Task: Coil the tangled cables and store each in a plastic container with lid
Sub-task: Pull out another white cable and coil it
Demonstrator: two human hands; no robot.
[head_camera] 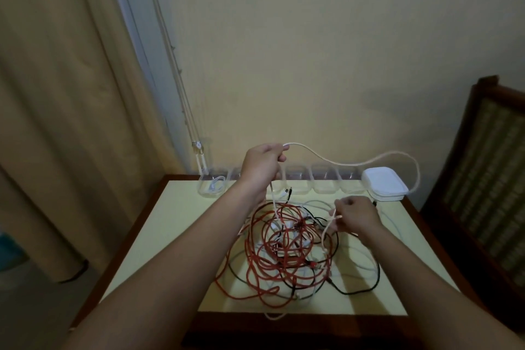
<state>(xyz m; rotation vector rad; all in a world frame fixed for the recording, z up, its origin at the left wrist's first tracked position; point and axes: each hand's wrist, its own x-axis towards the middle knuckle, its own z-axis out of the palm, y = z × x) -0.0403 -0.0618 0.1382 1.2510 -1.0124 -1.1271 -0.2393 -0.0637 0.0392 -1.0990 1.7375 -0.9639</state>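
A tangle of red, black and white cables (287, 250) lies in the middle of the pale yellow table (176, 224). My left hand (262, 166) is raised above the heap and grips one end of a cream white cable (341, 163). This cable arcs to the right over the containers and loops down to my right hand (355, 217), which pinches it low over the heap's right side. A row of clear plastic containers (324, 183) stands along the table's far edge. The leftmost container (214, 186) holds a coiled white cable.
A stack of white lids (385, 183) sits at the far right corner of the table. A wooden chair (488, 179) stands to the right. A beige curtain (65, 94) hangs at the left, with cords down the wall behind the table.
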